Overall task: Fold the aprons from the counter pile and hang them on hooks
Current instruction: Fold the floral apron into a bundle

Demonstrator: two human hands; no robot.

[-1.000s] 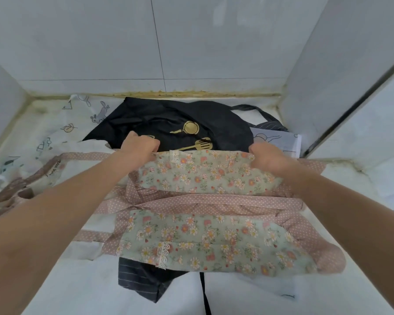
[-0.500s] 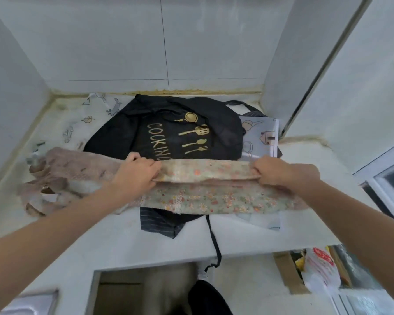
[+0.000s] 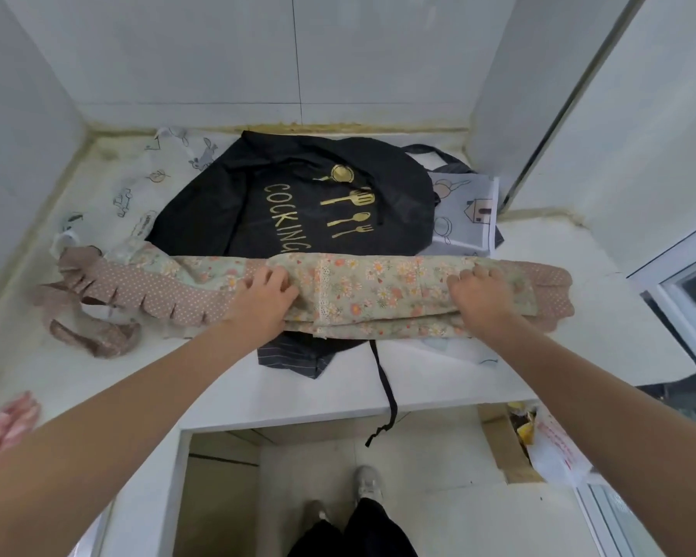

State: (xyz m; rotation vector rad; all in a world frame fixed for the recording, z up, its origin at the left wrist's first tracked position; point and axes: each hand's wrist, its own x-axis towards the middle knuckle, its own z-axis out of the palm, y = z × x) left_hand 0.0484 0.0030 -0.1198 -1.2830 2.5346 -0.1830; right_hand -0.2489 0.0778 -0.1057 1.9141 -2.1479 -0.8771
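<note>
Folded floral apron (image 3: 378, 289) lying left-right, both hands pressing

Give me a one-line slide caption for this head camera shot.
Both hands, left hand and right hand, press a folded floral apron flat atop the counter pile.

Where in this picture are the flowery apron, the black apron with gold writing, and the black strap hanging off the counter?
flowery apron (image 3: 382, 287), head view, on the floral middle between the hands.
black apron (image 3: 226, 203), head view, on plain black cloth left of the lettering.
black strap (image 3: 388, 396), head view, on its dangling length.
</note>
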